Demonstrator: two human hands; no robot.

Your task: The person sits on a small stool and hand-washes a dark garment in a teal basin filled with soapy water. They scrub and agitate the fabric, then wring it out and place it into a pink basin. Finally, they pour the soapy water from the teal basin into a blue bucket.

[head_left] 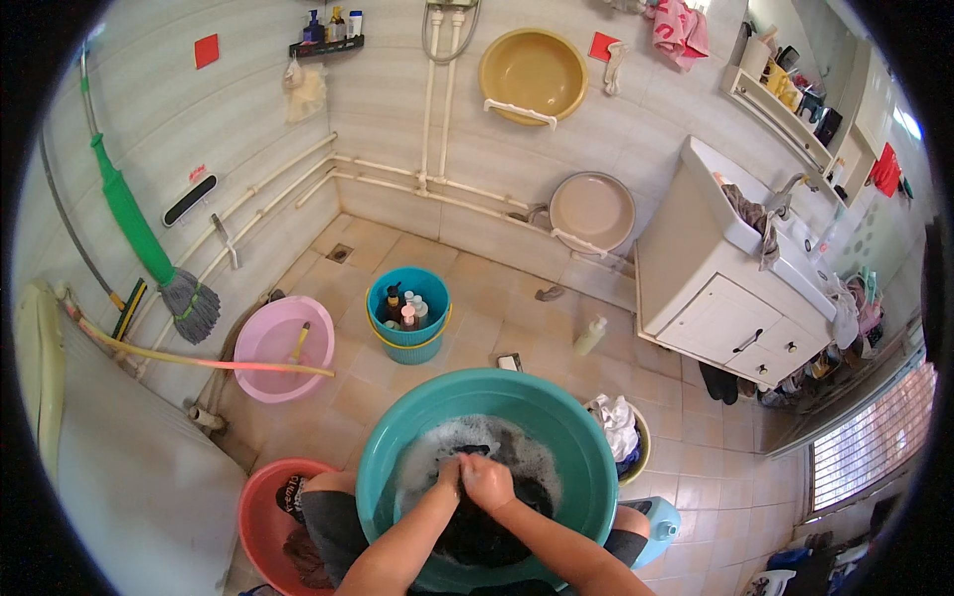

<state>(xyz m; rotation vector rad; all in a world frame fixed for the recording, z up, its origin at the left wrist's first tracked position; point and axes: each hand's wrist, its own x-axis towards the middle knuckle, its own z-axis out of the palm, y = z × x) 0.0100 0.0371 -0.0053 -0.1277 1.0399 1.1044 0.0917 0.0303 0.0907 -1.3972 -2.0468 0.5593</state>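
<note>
Left grip [449, 481] and right grip [488, 484] together clamp dark cloth [484, 531]; I judge it soft, heavy, slippery, best bunched between them.

Cloth [487, 528] lay in suds [422, 462] inside the tub [588, 447], with a bucket [415, 353] holding bottles [408, 317] beyond, a basin [260, 345] left of that, a bowl [644, 449] beside the tub's right, and a cabinet [686, 263] farther right.
</note>
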